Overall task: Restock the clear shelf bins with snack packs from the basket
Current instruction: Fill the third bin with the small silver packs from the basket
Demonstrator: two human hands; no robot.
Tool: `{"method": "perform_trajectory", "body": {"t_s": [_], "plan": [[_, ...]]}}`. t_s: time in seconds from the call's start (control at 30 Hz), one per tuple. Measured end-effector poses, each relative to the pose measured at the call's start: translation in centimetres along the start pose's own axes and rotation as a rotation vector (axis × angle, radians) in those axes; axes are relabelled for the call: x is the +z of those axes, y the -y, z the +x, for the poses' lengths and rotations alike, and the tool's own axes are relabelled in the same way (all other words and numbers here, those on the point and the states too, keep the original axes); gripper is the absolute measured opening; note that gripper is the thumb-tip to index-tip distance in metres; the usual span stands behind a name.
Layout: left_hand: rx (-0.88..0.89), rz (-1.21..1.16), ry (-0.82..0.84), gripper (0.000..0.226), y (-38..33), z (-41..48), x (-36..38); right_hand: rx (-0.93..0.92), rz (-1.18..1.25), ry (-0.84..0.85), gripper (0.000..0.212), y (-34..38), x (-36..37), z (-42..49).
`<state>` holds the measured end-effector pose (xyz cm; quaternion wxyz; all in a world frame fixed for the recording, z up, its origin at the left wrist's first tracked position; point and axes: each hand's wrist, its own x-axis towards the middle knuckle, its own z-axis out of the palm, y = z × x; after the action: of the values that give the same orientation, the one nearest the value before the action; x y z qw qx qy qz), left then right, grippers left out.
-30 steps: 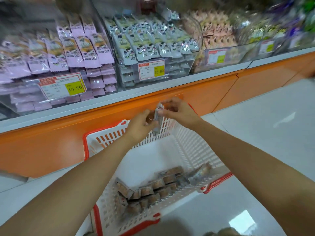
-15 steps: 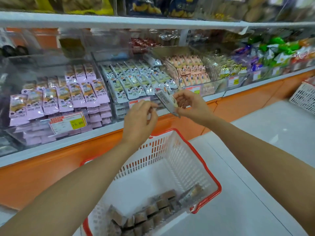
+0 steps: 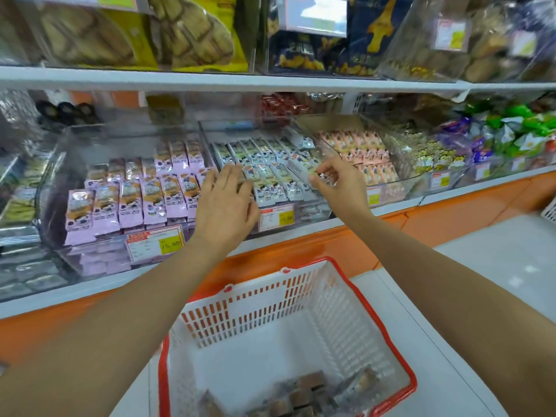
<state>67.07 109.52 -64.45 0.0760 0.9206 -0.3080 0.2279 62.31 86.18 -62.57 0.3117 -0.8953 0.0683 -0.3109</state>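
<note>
Head view: right fingers (image 3: 323, 170) pinch snack pack (image 3: 298, 170) over clear bin (image 3: 304, 216) beyond basket (image 3: 388, 335); left fingers (image 3: 231, 174) spread, holding nothing. Basket sits on white surface (image 3: 496, 260), orange shelf base (image 3: 451, 212) behind it.

The price tag (image 3: 155, 243) on the bin (image 3: 57, 188) of purple packs (image 3: 153, 200) reads 15.80; the next bin's tag (image 3: 276, 217) appears to read the same, blurred.

Shop aisle: tiered shelves (image 3: 210, 79) at twelve o'clock, clear bins (image 3: 99, 254) packed with snack packs (image 3: 153, 197), yellow price tags (image 3: 155, 242) on fronts, shopping basket (image 3: 369, 314) at six o'clock.
</note>
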Motion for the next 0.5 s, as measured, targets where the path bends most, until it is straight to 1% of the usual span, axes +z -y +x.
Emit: {"method": "perform_trajectory", "body": {"t_s": [0.07,0.17,0.27,0.33,0.4,0.5], "plan": [[-0.008,0.008,0.025,0.058,0.2,0.4,-0.1,-0.028,-0.032,0.033,0.018,0.0,-0.1,0.3],[-0.025,-0.001,0.029,0.065,0.6,1.2,-0.4,-0.051,-0.068,0.084,0.021,0.1,-0.3,0.8],[-0.04,0.004,0.052,0.074,1.1,1.8,-0.2,-0.037,-0.038,0.037,0.018,0.5,0.1,2.1],[-0.036,-0.008,0.055,0.073,1.3,1.8,0.0,-0.002,-0.025,-0.008,0.017,1.0,0.8,3.4],[-0.035,-0.015,0.073,0.066,1.2,1.7,0.2,0.015,-0.027,-0.039,0.018,1.3,1.7,4.8],[-0.04,-0.011,0.07,0.062,1.2,1.7,0.3,0.032,-0.058,-0.031,0.021,1.5,3.4,6.9]]}}
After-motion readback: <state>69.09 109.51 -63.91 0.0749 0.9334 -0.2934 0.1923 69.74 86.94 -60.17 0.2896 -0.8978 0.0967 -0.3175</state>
